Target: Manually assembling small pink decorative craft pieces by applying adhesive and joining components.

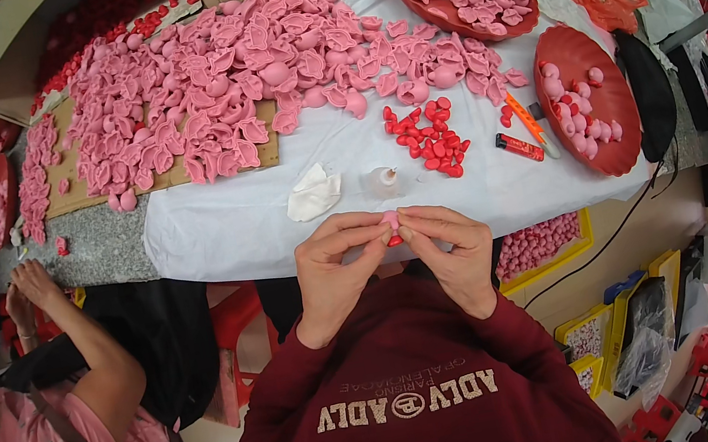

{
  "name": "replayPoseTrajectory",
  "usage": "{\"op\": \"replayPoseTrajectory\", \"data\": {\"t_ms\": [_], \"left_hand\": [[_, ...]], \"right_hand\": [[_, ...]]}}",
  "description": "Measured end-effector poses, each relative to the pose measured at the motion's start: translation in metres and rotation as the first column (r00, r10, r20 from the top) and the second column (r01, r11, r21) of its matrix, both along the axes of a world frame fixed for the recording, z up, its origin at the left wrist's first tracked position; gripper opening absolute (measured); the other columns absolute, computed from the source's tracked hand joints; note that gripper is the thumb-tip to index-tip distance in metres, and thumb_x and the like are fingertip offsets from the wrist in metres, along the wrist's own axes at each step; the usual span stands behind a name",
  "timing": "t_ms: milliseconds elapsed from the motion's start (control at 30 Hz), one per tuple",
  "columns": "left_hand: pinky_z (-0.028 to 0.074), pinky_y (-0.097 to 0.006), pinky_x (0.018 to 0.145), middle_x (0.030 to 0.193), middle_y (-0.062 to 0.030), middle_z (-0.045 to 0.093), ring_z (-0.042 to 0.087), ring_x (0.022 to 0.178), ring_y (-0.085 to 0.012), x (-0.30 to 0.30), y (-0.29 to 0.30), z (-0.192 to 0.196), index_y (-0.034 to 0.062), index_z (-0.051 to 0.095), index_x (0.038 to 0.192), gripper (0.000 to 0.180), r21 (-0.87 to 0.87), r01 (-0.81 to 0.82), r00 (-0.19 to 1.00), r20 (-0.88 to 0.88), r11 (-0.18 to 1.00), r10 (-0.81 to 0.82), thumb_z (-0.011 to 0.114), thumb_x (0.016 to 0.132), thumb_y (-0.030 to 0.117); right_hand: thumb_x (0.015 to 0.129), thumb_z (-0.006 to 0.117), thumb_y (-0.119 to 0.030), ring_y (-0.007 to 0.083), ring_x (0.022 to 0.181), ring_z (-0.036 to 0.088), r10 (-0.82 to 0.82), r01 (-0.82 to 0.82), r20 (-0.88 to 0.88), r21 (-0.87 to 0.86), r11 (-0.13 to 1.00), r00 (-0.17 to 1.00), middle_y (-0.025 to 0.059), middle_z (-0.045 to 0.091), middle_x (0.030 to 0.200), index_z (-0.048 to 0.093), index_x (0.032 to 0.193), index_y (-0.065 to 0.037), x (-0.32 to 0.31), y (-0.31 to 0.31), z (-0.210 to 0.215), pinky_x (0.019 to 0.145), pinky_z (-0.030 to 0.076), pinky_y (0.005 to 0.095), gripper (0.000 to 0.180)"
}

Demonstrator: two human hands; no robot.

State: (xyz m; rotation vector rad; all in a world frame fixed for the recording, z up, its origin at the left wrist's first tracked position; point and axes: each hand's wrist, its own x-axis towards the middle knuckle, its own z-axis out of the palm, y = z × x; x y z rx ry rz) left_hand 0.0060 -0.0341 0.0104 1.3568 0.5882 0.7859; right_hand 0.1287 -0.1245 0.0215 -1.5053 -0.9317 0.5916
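Note:
At the front edge of the white-covered table, my left hand (335,262) and my right hand (452,251) meet, thumbs and fingertips pinched on one small pink piece with a red part (394,239) below it. The fingers hide much of this piece. Just beyond my hands stands a small clear bottle (385,181), and a crumpled white tissue (313,192) lies left of it. A cluster of small red glossy pieces (435,145) is spread behind the bottle. Pink balls with red parts (581,119) rest in a red dish (614,95) on the right.
A wide heap of pink petal-shaped pieces (225,83) covers the back. More fill a red plate (422,5). A red lighter (519,146) and orange cutter (527,119) lie at right. To my left, a co-worker's hand (31,282) is at the table edge.

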Motion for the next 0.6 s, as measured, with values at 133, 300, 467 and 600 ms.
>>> {"op": "replayPoseTrajectory", "data": {"t_ms": [133, 300, 467, 600], "left_hand": [[0.05, -0.024, 0.075, 0.096, -0.0123, 0.059, 0.06, 0.085, -0.0161, -0.0002, 0.0001, 0.0002, -0.0015, 0.066, 0.09, 0.019, -0.024, 0.003, 1.0, -0.006, 1.0, -0.004, 0.058, 0.075, -0.011], [0.048, -0.024, 0.075, 0.096, -0.0101, 0.06, 0.059, 0.086, -0.0148, 0.0002, 0.0019, -0.0028, -0.0001, 0.066, 0.092, 0.017, -0.138, 0.003, 0.999, 0.048, 0.99, 0.003, 0.06, 0.076, -0.006], [0.047, -0.024, 0.074, 0.095, -0.009, 0.059, 0.058, 0.086, -0.014, 0.0021, 0.0032, 0.0018, -0.0003, 0.065, 0.092, 0.015, -0.097, -0.019, 0.999, 0.044, 0.995, 0.024, 0.061, 0.078, -0.003], [0.047, -0.024, 0.074, 0.094, -0.0083, 0.059, 0.057, 0.085, -0.0135, 0.0018, 0.0017, 0.0011, -0.0001, 0.066, 0.091, 0.014, -0.13, -0.043, 0.998, 0.042, 0.991, 0.049, 0.062, 0.078, -0.003]], "right_hand": [[0.076, 0.061, 0.005, 0.0131, 0.079, 0.06, -0.006, 0.006, -0.008, 0.001, 1.0, 1.0, 0.0126, 0.063, 0.093, 0.065, 0.094, 0.0, -0.0005, 0.0011, 0.0003, 0.068, 0.048, 0.0216, 0.02], [0.076, 0.062, 0.002, 0.0125, 0.076, 0.06, -0.003, 0.002, -0.022, -0.027, 1.0, 1.0, 0.0106, 0.063, 0.089, 0.065, 0.093, 0.0, 0.0027, 0.0043, 0.0057, 0.066, 0.049, 0.022, 0.018], [0.08, 0.058, 0.0, 0.012, 0.078, 0.058, 0.058, -0.058, -0.021, -0.018, 0.998, 0.998, 0.0099, 0.062, 0.094, 0.063, 0.096, 0.0, 0.0076, 0.0042, 0.0078, 0.068, 0.045, 0.0222, 0.017], [0.08, 0.057, 0.0, 0.0124, 0.082, 0.057, 0.085, -0.085, -0.015, -0.013, 0.996, 0.996, 0.0101, 0.061, 0.097, 0.062, 0.098, 0.001, 0.0079, 0.002, 0.0088, 0.069, 0.045, 0.0232, 0.019]]}}
